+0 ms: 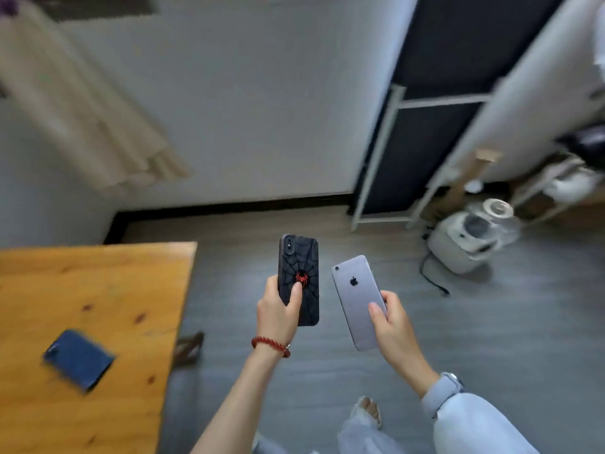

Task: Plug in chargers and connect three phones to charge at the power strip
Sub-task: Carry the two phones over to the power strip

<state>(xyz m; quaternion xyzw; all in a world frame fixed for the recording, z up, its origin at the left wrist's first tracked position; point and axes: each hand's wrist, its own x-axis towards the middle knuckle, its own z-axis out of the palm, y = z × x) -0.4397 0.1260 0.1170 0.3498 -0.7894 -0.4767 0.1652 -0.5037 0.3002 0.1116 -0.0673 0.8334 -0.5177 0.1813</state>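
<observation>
Nearest the camera, pale blue denim covers the person's legs, and a sandalled foot (369, 411) rests on the grey wood-grain floor (491, 322). The left hand (278, 311), with a red bead bracelet (270, 346) at the wrist, grips a phone in a matte black spider-web case (299, 276), thumb laid across its red spider emblem. Just beside it, apart, the right hand (393, 326) holds a smooth grey iPhone (357, 299) by its lower end, back facing up, tilted slightly left; a light blue cuff (440, 393) covers that wrist. Both phones are held in the air above the floor. To the left stands an orange-varnished wooden table (98, 290) with dark knots, and a dark blue phone (78, 358), blurred, lies flat on it. Farther off, a rounded white appliance (465, 244) sits on the floor with a black cord (432, 280) trailing from it. Behind it rises a white-framed rack (389, 142) with dark panels against a plain white wall (262, 109) edged by a black skirting board. Cream fabric (91, 109) hangs at upper left
</observation>
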